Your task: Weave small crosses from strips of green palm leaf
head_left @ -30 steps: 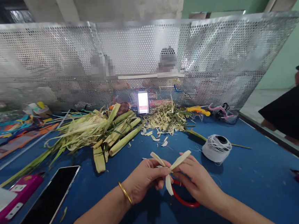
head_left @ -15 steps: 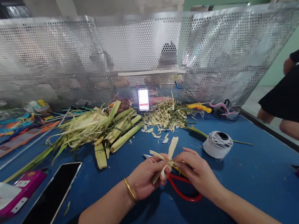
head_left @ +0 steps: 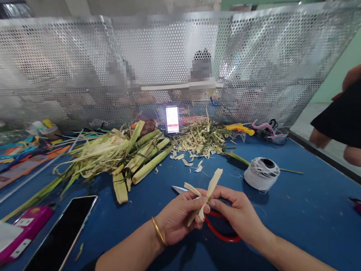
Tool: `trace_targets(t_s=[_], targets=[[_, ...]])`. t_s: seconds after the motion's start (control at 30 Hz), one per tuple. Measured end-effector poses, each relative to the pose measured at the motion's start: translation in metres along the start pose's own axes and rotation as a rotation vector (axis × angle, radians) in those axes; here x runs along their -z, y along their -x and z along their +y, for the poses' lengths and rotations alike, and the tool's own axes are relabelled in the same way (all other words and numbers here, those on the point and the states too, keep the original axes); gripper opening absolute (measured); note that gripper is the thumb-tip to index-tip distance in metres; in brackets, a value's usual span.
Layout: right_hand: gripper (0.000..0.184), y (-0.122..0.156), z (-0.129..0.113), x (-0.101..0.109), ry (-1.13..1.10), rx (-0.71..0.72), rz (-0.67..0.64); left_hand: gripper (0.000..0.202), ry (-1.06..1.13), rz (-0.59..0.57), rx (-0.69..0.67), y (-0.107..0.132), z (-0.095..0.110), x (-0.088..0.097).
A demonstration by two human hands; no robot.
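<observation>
My left hand (head_left: 180,217), with a gold bangle at its wrist, is closed on a small bundle of pale husk strips (head_left: 215,183). Several strip ends stick out above and below the fingers. My right hand (head_left: 233,209) pinches the same bundle from the other side, its fingertips close to the left thumb. Under the hands lies a pair of scissors with red handles (head_left: 224,236); a blade tip shows to the left of the strips. A spool of white thread (head_left: 261,175) sits right of my right hand, with a loose end on the table.
Green husks and stalks (head_left: 144,155) lie ahead on the blue table (head_left: 289,223), beside trimmed scraps (head_left: 200,140). A phone (head_left: 54,245) and a purple power strip (head_left: 33,226) lie at left. A yellow-handled tool (head_left: 239,128) rests near the perforated metal screen (head_left: 166,39). A person (head_left: 352,116) stands at right.
The upright strip now leans more to the right. My right fingers have curled in closer round the bundle. The person at right has shifted slightly.
</observation>
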State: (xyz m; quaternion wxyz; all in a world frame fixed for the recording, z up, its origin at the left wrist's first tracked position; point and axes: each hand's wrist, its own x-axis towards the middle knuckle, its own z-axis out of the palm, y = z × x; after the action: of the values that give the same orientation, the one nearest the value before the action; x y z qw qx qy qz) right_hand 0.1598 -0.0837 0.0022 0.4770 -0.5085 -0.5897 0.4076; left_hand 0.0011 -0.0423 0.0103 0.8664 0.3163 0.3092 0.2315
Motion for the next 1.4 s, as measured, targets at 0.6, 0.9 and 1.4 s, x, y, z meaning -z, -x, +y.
trace_targets(t_s=[0.6, 0.9, 1.4], targets=[[0.018, -0.01, -0.02, 0.073, 0.891, 0.659, 0.373, 0.031, -0.466, 0.378, -0.461, 0.005, 0.023, 0.006], [0.031, -0.059, 0.054, 0.2, 1.113, 0.06, 0.118, 0.032, -0.881, 0.63, -0.595, 0.0, 0.047, 0.039], [0.024, -0.054, 0.073, 0.208, 1.047, -0.033, 0.235, 0.049, -1.601, 0.774, -0.532, 0.007, 0.056, 0.036]])
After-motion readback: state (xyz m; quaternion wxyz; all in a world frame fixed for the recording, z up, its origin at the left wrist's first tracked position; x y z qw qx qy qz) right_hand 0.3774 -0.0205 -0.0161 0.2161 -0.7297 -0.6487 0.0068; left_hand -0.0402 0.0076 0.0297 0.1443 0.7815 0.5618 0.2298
